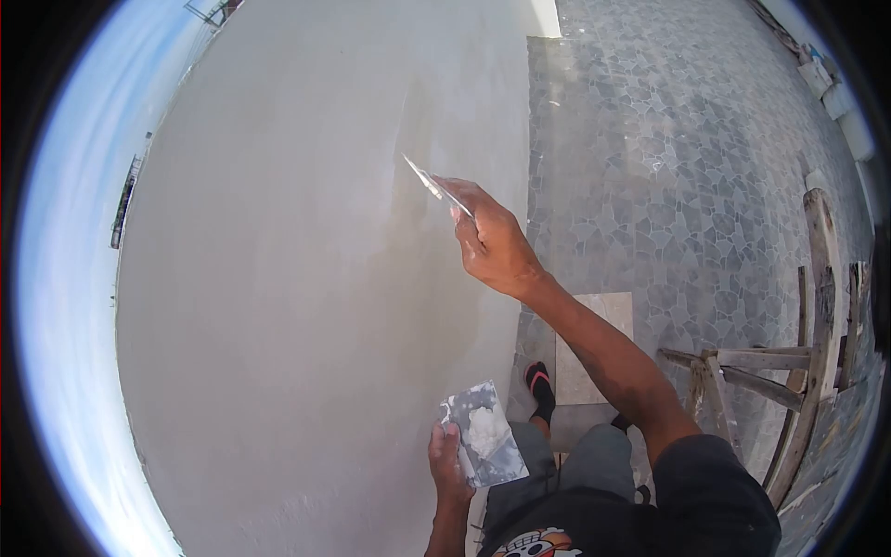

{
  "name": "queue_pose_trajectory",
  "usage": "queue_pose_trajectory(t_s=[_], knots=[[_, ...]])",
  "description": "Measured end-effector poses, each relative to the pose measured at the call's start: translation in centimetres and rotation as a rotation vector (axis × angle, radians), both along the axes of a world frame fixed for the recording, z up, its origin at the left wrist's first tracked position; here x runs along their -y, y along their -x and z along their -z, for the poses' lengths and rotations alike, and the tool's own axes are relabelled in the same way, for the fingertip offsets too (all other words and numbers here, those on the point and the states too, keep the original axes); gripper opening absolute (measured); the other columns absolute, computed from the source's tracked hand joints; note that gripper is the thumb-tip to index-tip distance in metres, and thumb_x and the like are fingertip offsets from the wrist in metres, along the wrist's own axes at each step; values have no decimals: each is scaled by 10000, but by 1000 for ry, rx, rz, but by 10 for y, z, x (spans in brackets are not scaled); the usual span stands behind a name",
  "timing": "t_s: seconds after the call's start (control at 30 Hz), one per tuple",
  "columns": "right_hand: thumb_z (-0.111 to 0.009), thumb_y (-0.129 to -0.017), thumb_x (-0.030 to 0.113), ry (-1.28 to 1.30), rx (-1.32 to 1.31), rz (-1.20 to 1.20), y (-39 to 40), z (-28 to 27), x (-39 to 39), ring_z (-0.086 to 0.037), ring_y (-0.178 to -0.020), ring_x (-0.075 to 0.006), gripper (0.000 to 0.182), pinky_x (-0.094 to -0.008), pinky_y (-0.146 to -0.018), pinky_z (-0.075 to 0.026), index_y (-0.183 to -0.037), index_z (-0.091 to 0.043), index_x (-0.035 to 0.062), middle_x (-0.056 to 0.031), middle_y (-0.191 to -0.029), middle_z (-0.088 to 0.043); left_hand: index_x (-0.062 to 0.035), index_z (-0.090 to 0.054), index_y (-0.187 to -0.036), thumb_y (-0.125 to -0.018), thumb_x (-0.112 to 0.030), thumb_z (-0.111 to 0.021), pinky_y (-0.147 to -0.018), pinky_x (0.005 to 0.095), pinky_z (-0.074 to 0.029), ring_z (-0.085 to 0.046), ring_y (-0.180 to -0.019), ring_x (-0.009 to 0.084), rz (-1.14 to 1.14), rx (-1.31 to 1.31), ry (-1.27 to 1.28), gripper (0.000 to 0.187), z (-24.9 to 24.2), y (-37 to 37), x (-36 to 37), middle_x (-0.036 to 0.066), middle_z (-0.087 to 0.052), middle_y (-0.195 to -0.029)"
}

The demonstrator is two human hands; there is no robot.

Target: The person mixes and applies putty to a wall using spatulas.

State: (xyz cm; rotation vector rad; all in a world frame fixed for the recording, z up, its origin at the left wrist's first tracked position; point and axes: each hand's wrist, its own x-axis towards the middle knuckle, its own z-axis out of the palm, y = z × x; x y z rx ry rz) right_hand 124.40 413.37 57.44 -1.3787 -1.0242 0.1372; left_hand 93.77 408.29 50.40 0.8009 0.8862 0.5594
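My right hand [497, 243] is raised in front of the grey wall [269, 278], fingers closed round a thin flat putty knife [434, 186]. The blade points up and left, with white putty along it, and its tip overlaps the wall in this view. Lower down, my left hand [447, 464] grips a flat rectangular plate [509, 466] by its left edge, thumb on top. A lump of white putty [486, 430] sits on the plate, with smears around it. A darker, damp-looking patch [436, 306] shows on the wall between the two hands.
Grey stone-patterned tiles [687, 148] cover the floor right of the wall. A pale flat slab [603, 306] lies by my feet, near a flip-flop [533, 373] over a dark sock. At the right stands a rough wooden trestle [819, 278]. Pale objects [835, 97] line the far right edge.
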Motion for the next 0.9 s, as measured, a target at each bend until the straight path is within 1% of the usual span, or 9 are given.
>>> queue_pose_trajectory(t_s=[0.07, 0.13, 0.23, 0.33, 0.43, 0.53, 0.63, 0.73, 0.9], knots=[[-431, -954, 29, 27, -89, 189, -46, -15, -29, -616, -833, -264, 354, -354, -781, -483, -1295, -518, -3, -178, -1034, -628, -12, -498, -1191, -991, -167, -504, -832, 317, -528, -634, -934, 165, -13, 0, 10, 253, -4, -1, 2, 89, -617, -1067], [-464, -946, 69, -84, 73, 354, -94, -12, -69, -623, -801, -289, 342, -372, -773, -487, -1268, -529, -23, -194, -898, -627, -14, -500, -1186, -990, -168, -507, -829, 319, -531, -635, -934, 167, -12, -10, 3, 249, -5, -1, 1, 89, -617, -1065], [-480, -941, 112, -46, 114, 353, -129, -18, -91, -623, -807, -302, 346, -377, -785, -488, -1253, -536, -25, -208, -910, -621, -16, -502, -1179, -987, -175, -516, -822, 323, -534, -637, -932, 170, -11, -28, -19, 250, -5, -3, 2, 88, -617, -1057], [-479, -935, 119, 65, 5, 299, -127, -27, -94, -624, -847, -299, 348, -380, -806, -486, -1247, -543, -21, -209, -961, -619, -15, -502, -1174, -985, -184, -522, -810, 324, -535, -638, -929, 173, -27, -25, -13, 255, -9, -5, 4, 85, -614, -1050], [-415, -938, 68, 203, -28, 261, -107, -44, -81, -605, -997, -296, 403, -384, -869, -489, -1324, -517, 14, -164, -1177, -582, -13, -502, -1177, -986, -186, -520, -809, 323, -533, -638, -929, 175, -22, -14, -22, 259, -8, -2, 4, 87, -613, -1051], [-440, -923, 79, 90, 5, 195, -79, -41, -71, -619, -1013, -316, 392, -372, -869, -479, -1293, -520, -23, -204, -1107, -611, -10, -500, -1189, -988, -181, -515, -820, 321, -530, -638, -933, 174, -25, 0, -10, 264, -9, -3, 4, 90, -613, -1063], [-449, -892, 23, -42, 92, 173, -41, -28, -66, -582, -1118, -324, 446, -377, -923, -481, -1335, -494, -5, -194, -1231, -561, -6, -493, -1212, -992, -179, -509, -836, 320, -526, -637, -941, 174, -12, 2, 3, 281, -11, -2, 1, 95, -614, -1081], [-509, -780, -104, -70, 216, 205, 6, -18, -57, -505, -1194, -312, 634, -388, -960, -483, -1396, -434, 31, -145, -1322, -490, -3, -486, -1233, -997, -182, -506, -848, 319, -523, -635, -951, 175, -4, 9, 18, 298, -13, -3, 0, 98, -616, -1099], [-526, -735, -127, -60, 216, 141, 74, -8, -30, -482, -1229, -329, 683, -400, -992, -472, -1392, -436, 35, -162, -1337, -478, -3, -483, -1243, -1001, -179, -506, -856, 319, -522, -632, -964, 165, -22, -4, 36, 300, -12, -4, 0, 98, -616, -1107]])
